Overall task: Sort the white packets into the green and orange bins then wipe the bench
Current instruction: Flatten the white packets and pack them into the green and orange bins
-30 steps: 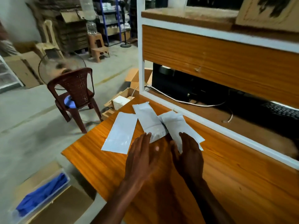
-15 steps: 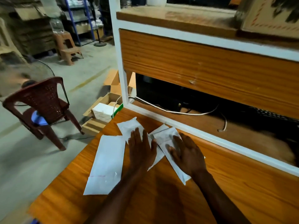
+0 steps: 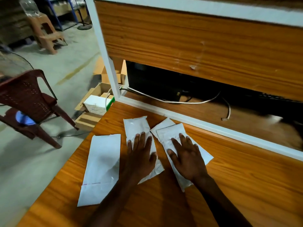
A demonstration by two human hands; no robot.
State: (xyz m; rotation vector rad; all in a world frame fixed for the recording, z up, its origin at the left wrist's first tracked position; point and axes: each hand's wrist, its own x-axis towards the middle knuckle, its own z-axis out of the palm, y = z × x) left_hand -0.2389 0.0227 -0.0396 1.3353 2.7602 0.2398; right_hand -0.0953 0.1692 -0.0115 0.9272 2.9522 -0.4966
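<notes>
White packets lie on the orange wooden bench [image 3: 246, 185]. A flat packet [image 3: 101, 167] lies alone at the left, untouched. My left hand [image 3: 141, 154] rests flat, fingers straight, on the middle packet [image 3: 136, 126]. My right hand [image 3: 186, 156] lies flat on the right packet [image 3: 170, 133], which overlaps another packet [image 3: 162, 124] beneath it. No green or orange bin is in view.
A white-framed wooden shelf unit [image 3: 196, 46] rises behind the bench, with a white cable [image 3: 172, 101] and dark equipment in its opening. Beyond the bench's left edge stand a maroon plastic chair [image 3: 27, 102] and cardboard boxes [image 3: 96, 105] on the floor.
Both hands moved forward from the near ends of the packets to lie flat on them. The view shifted closer and rightward, and the bins by the floor dropped out of sight.
</notes>
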